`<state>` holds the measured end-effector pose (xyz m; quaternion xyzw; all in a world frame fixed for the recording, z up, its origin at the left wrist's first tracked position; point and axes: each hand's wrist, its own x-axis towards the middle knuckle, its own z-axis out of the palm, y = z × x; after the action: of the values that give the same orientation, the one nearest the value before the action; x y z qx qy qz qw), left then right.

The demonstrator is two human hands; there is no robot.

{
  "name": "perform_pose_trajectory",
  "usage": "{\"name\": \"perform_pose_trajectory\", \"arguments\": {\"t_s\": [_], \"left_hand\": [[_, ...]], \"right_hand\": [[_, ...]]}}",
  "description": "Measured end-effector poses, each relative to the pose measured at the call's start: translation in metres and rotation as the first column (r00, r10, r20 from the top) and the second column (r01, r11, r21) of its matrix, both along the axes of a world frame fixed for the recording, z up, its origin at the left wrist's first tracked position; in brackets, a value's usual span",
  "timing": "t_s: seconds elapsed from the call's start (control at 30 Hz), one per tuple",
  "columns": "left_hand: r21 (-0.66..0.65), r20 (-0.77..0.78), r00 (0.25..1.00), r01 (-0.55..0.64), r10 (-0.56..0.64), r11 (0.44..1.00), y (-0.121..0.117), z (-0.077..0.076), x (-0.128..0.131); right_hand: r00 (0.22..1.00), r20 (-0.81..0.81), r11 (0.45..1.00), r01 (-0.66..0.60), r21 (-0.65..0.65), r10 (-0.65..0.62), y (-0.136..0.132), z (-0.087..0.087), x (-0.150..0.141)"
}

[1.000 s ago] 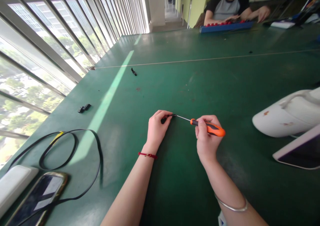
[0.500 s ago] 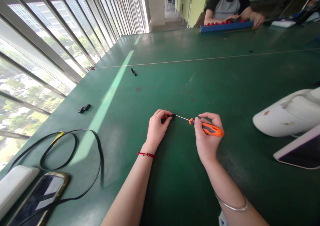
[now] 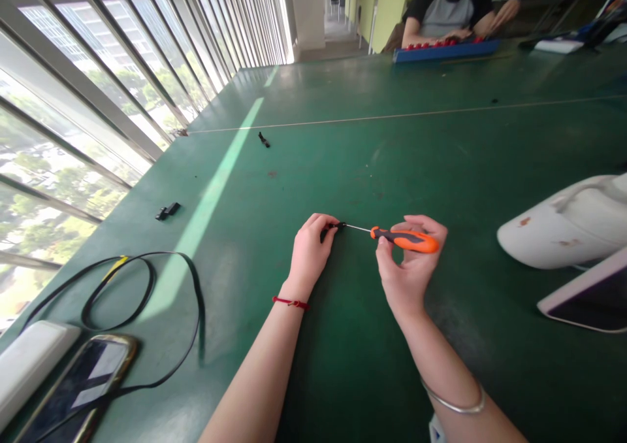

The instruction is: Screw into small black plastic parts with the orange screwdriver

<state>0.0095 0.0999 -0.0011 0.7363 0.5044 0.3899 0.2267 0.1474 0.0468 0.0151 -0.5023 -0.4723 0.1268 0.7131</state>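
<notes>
Between the fingertips of my left hand [image 3: 312,247] is pinched a small black part [image 3: 339,225], mostly covered by the fingers, so its kind does not show. An orange and grey screwdriver [image 3: 409,240] lies in my right hand [image 3: 410,270], its handle between thumb and fingers. The thin metal shaft points left, and its tip meets the black part just above the green table [image 3: 362,338]. Two similar small black pieces lie off to the left: one piece [image 3: 168,211] near the window side, another piece [image 3: 264,140] farther back.
A looped black cable [image 3: 200,293], a phone [image 3: 83,387] and a white box-like device [image 3: 36,364] occupy the left front. On the right are a white rounded object [image 3: 553,227] and a pale-edged device [image 3: 582,293]. Across the table a person [image 3: 443,12] sits behind a blue tray [image 3: 445,51].
My right hand's fingers have shifted around the screwdriver handle, which has turned and now lies more level. My left hand stays nearly still. The person opposite has lifted a hand off the tray.
</notes>
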Motion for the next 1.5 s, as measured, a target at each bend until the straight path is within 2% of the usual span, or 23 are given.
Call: {"name": "perform_pose_trajectory", "arguments": {"t_s": [0.07,0.23,0.3,0.43,0.5,0.63,0.83,1.03,1.23,1.4,1.5], "left_hand": [[0.028,-0.040,0.999,-0.004,0.005,1.000,-0.0008,-0.0005,0.0007],[0.045,-0.077,0.997,-0.003,0.006,0.999,-0.0018,-0.0008,0.0013],[0.050,-0.083,0.997,-0.003,0.007,0.999,-0.0020,-0.0003,0.0012],[0.051,-0.084,0.996,0.002,0.003,0.999,-0.0025,0.0011,0.0013],[0.047,-0.083,0.997,0.004,0.000,0.999,-0.0027,0.0016,0.0014],[0.041,-0.085,0.996,0.001,0.002,0.999,-0.0027,0.0016,0.0015],[0.042,-0.087,0.996,0.001,0.003,0.999,-0.0032,0.0014,0.0013],[0.041,-0.086,0.996,0.003,0.001,0.999,-0.0025,0.0017,0.0014],[0.043,-0.081,0.997,0.005,-0.001,0.999,-0.0026,0.0019,0.0014],[0.039,-0.081,0.997,0.002,0.001,0.999,-0.0023,0.0017,0.0012],[0.042,-0.082,0.997,0.005,-0.002,0.999,-0.0023,0.0013,0.0010]], "right_hand": [[1.000,0.013,1.000,0.007,0.017,-0.007,0.0003,-0.0020,0.0012],[0.996,0.091,0.986,0.002,-0.164,0.013,-0.0034,-0.0022,-0.0002],[0.997,0.083,0.992,0.015,-0.125,-0.005,-0.0033,-0.0005,-0.0020],[0.996,0.066,0.998,0.058,0.033,-0.060,-0.0011,-0.0007,-0.0014],[0.995,0.090,0.999,0.048,0.005,-0.048,-0.0017,-0.0026,0.0002],[0.990,0.142,0.989,0.013,-0.147,0.008,-0.0051,-0.0042,-0.0008],[0.994,0.107,0.999,0.004,0.032,-0.008,-0.0024,-0.0022,-0.0033],[0.985,0.173,0.988,0.027,-0.155,0.000,-0.0056,-0.0033,-0.0029],[0.995,0.098,0.999,0.015,0.032,-0.018,-0.0031,-0.0017,-0.0039],[0.985,0.172,0.985,0.031,-0.171,-0.001,-0.0049,-0.0047,-0.0032],[0.992,0.127,0.995,0.009,-0.099,0.003,-0.0047,-0.0035,-0.0051]]}}
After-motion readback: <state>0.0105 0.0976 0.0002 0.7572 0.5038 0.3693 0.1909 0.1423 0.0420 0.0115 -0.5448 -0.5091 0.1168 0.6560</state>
